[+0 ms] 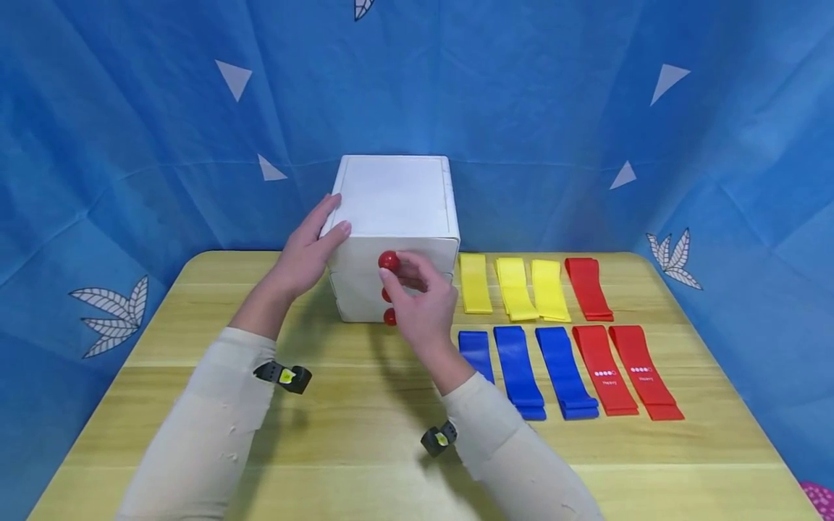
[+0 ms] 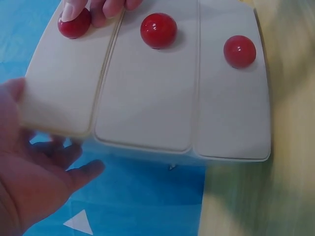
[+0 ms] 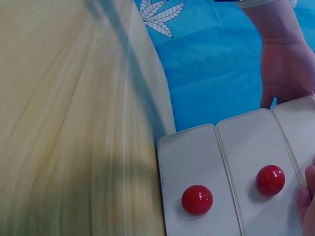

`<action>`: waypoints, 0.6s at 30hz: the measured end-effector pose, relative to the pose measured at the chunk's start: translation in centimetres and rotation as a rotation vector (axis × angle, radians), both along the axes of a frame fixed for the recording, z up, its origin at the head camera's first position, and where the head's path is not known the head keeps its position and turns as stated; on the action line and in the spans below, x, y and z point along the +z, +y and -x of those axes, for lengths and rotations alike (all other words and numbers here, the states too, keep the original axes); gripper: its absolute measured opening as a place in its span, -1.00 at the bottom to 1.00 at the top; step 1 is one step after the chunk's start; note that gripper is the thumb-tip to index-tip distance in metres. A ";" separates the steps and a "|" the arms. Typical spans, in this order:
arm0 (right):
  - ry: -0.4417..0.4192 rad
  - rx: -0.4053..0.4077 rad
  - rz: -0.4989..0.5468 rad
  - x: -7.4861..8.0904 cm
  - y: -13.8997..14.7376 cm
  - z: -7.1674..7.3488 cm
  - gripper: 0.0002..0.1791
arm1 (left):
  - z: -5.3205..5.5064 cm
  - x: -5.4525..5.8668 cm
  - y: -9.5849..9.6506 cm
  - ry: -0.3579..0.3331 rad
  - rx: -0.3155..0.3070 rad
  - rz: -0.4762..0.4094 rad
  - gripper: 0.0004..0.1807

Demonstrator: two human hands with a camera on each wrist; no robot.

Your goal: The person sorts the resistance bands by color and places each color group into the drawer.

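A white box with three drawers [image 1: 397,195] stands at the back middle of the table, each drawer front bearing a round red knob. My right hand [image 1: 426,297] pinches the top red knob [image 1: 389,260] between thumb and fingers. The middle knob [image 2: 158,30] and the bottom knob [image 2: 239,51] show free in the left wrist view. Against the box's upper left side rests my left hand [image 1: 305,253], its thumb over the top front corner and its fingers along the side. All three drawer fronts look closed.
Right of the box lie folded flat bands in rows: yellow bands [image 1: 515,289], blue bands [image 1: 517,373] and red bands [image 1: 602,369]. The wooden table [image 1: 352,449] reaches a blue curtain [image 1: 521,108] behind. Both sleeves carry a small black wrist device.
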State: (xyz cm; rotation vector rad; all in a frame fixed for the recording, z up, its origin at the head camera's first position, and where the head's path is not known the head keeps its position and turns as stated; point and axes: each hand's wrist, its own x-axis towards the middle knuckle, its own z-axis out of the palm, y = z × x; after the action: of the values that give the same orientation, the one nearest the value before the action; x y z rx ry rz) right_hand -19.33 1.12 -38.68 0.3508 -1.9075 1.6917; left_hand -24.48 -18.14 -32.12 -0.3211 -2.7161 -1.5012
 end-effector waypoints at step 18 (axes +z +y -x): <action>0.040 0.020 0.005 -0.2 0.5 -0.7 -0.75 | -0.1 0.6 -0.8 -0.051 -0.068 -0.041 -0.32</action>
State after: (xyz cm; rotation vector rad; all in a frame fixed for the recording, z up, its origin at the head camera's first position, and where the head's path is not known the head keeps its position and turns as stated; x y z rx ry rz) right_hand -18.64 1.58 -38.84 0.4008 -1.8762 1.6894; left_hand -24.40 -18.89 -31.52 -0.3836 -2.7359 -1.6012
